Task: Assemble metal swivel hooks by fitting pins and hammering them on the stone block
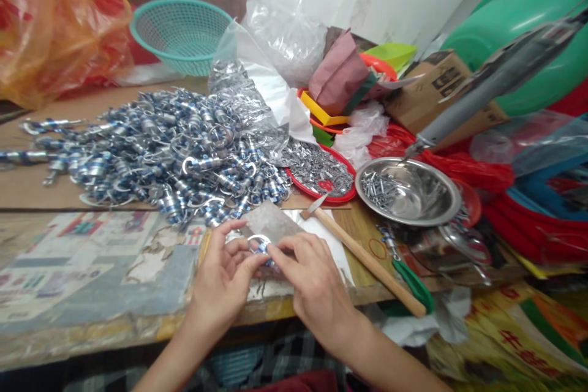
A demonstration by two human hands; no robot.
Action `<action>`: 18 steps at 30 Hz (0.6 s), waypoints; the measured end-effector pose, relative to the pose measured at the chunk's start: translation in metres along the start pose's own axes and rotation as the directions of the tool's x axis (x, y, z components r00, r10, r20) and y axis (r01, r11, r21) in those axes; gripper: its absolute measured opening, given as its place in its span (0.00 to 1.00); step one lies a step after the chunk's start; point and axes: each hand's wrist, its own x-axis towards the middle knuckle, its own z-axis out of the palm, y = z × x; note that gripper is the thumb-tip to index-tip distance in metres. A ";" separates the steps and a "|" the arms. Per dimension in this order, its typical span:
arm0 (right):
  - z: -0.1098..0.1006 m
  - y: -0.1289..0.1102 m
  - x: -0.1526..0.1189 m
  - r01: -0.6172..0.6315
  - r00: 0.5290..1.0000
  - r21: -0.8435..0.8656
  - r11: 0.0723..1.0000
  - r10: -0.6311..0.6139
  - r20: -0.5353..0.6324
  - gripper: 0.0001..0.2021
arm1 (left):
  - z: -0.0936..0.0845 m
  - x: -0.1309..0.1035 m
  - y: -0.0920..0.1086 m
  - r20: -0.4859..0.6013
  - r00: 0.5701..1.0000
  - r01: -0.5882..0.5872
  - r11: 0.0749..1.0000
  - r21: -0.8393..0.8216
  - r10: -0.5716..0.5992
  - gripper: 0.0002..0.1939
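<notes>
A small blue and silver metal piece with a curved silver hook (260, 244) is held between my two hands, above a grey metal plate (271, 220) near the table's front edge. My left hand (229, 263) pinches it from the left with thumb and fingers. From the right, my right hand (310, 266) has its thumb and fingertips closed on the same piece. Behind my hands lies a large heap of similar blue and silver metal pieces (184, 141). The lower end of the held piece is partly hidden by my fingers.
A hammer with a wooden handle (372, 263) lies right of my hands. Beyond it are a steel bowl of pins (427, 196) and a red tray of small metal parts (351, 187). A teal basket (181, 30) stands behind the heap. A grey rod (496, 82) slants over the bowl.
</notes>
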 end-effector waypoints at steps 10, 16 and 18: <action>0.002 -0.008 -0.003 -0.094 0.993 -0.109 0.990 0.101 0.063 0.20 | 0.001 -0.001 0.002 -0.013 1.000 0.008 1.000 -0.003 -0.008 0.25; 0.002 -0.006 -0.007 -0.105 0.994 -0.045 0.993 0.107 0.037 0.21 | 0.001 0.002 0.004 -0.003 1.000 0.027 1.000 -0.001 -0.027 0.25; 0.002 -0.006 -0.006 -0.109 0.992 -0.054 0.993 0.112 0.059 0.22 | 0.000 0.003 0.003 0.001 1.000 0.023 1.000 -0.004 -0.023 0.25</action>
